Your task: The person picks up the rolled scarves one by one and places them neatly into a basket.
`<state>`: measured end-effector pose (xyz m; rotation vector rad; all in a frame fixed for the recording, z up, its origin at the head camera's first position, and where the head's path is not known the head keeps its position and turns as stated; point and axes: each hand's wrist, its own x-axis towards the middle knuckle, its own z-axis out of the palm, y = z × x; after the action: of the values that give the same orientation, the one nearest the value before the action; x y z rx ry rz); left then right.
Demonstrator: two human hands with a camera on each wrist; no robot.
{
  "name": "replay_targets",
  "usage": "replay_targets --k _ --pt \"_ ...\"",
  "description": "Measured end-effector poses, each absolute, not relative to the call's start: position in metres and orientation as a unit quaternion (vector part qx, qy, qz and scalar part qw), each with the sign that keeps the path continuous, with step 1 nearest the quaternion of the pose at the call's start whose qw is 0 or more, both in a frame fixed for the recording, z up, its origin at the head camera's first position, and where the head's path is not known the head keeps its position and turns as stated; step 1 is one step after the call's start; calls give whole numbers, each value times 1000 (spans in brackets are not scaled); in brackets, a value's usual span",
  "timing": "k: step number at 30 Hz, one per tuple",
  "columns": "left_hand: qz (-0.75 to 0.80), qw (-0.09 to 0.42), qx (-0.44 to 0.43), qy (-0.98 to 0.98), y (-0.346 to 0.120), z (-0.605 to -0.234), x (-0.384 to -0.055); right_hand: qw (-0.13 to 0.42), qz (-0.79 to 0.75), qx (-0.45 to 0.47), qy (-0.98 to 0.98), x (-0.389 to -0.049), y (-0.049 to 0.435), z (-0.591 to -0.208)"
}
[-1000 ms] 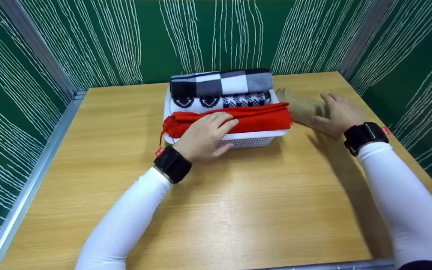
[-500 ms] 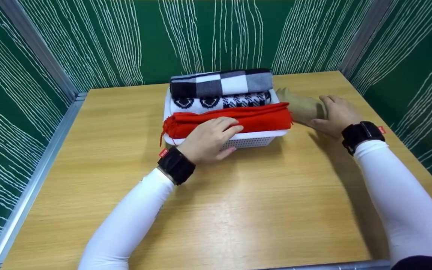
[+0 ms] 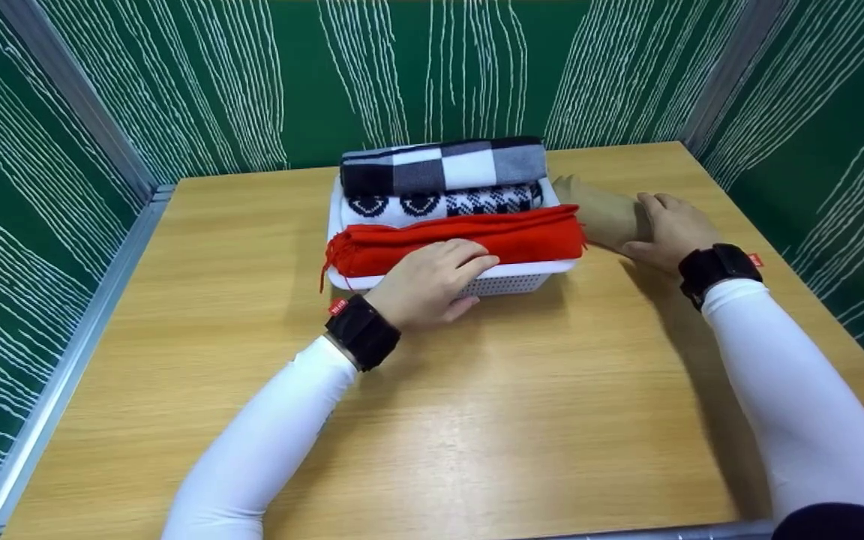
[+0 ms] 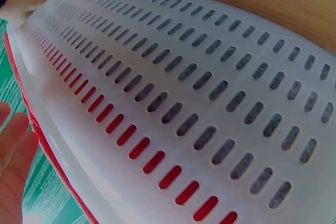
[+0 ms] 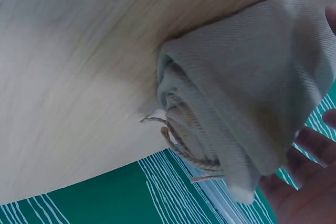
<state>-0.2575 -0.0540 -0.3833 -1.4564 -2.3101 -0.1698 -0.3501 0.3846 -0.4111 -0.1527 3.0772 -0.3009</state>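
Observation:
A white plastic basket (image 3: 511, 283) with slotted sides holds rolled scarves. Across its front lies a red fringed scarf (image 3: 529, 234). Behind that are a black-and-white patterned scarf (image 3: 394, 208) and a checked black, white and grey one (image 3: 469, 166). My left hand (image 3: 432, 283) is over the basket's front rim, its fingers loosely bent above the red scarf; the left wrist view shows them grasping nothing. To the basket's right, my right hand (image 3: 676, 231) holds a rolled tan scarf (image 3: 604, 214), thumb and fingers on opposite sides. The right wrist view shows its fringed end.
All this is on a wooden table (image 3: 432, 420). Green walls (image 3: 477, 75) with white streaks enclose its back and sides. A metal rail (image 3: 64, 390) runs along the left edge.
My left hand has slid slightly right and toward me along the basket's front. My right hand has shifted slightly left on the tan scarf. The basket has not moved.

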Motion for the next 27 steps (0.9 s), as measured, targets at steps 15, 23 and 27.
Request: replay_targets --k 15,23,27 --pt "-60 196 -528 -825 -43 -387 -256 14 -72 -48 996 -348 379 -416" --pt "-59 195 -539 -818 -34 -389 -257 20 -62 -53 996 -361 387 -428" --pt "-63 188 -540 -818 -31 -389 -257 37 -56 -41 997 -363 385 -428"
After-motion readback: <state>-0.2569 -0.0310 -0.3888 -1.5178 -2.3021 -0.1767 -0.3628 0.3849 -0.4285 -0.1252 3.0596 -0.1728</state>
